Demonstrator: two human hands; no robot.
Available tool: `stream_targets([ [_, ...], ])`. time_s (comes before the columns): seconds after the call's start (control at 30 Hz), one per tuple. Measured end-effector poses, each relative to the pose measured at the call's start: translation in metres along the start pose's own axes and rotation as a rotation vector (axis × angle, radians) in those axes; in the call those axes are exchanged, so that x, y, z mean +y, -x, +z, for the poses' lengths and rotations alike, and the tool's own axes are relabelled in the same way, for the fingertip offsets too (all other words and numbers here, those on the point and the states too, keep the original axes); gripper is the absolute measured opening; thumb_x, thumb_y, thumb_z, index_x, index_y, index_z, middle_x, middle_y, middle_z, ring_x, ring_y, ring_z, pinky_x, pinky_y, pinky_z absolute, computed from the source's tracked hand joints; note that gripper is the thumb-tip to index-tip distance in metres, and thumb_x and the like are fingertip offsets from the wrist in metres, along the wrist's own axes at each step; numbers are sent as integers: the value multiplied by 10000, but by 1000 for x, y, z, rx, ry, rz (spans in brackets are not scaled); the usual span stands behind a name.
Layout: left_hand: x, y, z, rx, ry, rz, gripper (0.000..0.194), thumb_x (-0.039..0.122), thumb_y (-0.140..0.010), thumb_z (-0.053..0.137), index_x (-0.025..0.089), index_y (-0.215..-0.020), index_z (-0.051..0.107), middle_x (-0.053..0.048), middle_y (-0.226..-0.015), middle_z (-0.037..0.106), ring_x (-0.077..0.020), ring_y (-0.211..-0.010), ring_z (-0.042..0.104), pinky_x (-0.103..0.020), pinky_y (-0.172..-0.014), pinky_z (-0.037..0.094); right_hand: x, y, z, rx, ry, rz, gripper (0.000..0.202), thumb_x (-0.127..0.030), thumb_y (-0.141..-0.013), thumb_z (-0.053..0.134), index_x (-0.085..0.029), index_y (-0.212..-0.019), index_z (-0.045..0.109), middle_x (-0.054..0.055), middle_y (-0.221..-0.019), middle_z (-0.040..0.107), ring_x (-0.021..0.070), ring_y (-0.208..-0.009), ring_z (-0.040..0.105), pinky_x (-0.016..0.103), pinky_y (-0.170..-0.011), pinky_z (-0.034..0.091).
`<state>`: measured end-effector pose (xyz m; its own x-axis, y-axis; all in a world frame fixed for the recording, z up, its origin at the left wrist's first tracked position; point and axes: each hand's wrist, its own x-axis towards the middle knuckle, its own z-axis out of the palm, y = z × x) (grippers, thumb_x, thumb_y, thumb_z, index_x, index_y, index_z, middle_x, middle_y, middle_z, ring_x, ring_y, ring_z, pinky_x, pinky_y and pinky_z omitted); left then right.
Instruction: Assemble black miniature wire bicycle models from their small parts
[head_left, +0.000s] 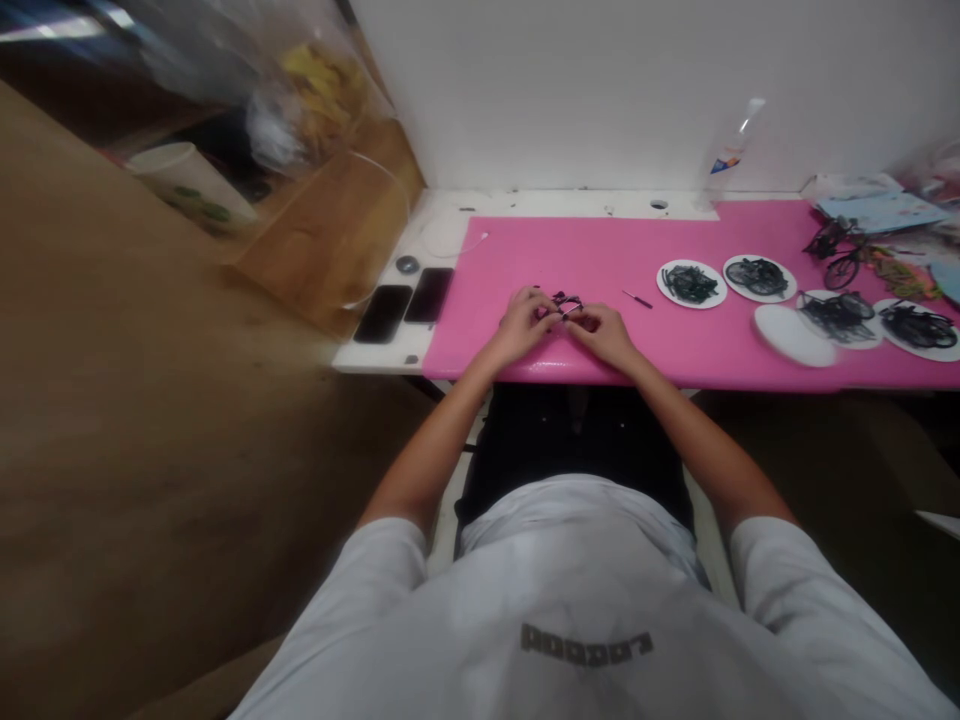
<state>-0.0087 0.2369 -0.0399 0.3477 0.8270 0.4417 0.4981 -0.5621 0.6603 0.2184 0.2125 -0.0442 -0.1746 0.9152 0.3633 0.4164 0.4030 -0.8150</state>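
Note:
Near the front edge of the pink mat (570, 255), my left hand (525, 322) and my right hand (604, 333) meet with fingers pinched. Between them is a small dark, thin-framed piece (568, 300) with a pale strip along it; its exact kind is too small to make out. Fingers of both hands hide part of it. To the right of my right hand lies a small screwdriver (637, 299) with a dark handle. Farther right, white plates hold dark thin parts: one plate (721, 292) is closest, another plate (792, 280) sits beside it.
Two phones (382, 314) (429, 296) lie left of the mat. A clear bottle (731, 160) stands by the wall. On the right are a small model bicycle (841, 268), more plates of dark parts (919, 328) and a white lid-like disc (793, 336). A cup (184, 180) stands far left.

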Motion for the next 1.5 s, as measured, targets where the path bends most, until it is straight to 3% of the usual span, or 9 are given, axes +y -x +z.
stream_targets([
  [0.23,5,-2,-4,11,-70,88,82,323,-1024,734,245,-1003,753,-92,-1129,715,-287,-1207,641,-510,-1177,452,0,0,1,0,20,4,240,-445,-918,803,-247,-1029,880,73,-943,807,232,-841,643,390,-824,543],
  [0.8,-2,1,3,45,40,73,104,312,-1044,680,226,-1018,733,-104,-1147,678,-265,-1150,632,-461,-1104,501,2,0,3,33,17,-28,178,-417,-897,857,-247,-950,865,72,-961,816,248,-909,686,405,-861,549],
  [1.1,-6,-1,3,75,84,70,126,344,-1044,698,233,-1024,753,-101,-1146,691,-256,-1140,654,-467,-1112,513,-10,1,-1,67,55,-47,298,-531,-897,884,-246,-982,868,83,-976,823,242,-890,671,410,-863,553],
  [1.5,-9,-1,4,52,121,74,204,345,-1088,610,221,-1032,762,-109,-1158,687,-246,-1146,673,-468,-1122,531,-6,-1,4,133,89,-99,198,-386,-906,878,-276,-1070,903,60,-934,803,240,-896,657,439,-941,557],
])
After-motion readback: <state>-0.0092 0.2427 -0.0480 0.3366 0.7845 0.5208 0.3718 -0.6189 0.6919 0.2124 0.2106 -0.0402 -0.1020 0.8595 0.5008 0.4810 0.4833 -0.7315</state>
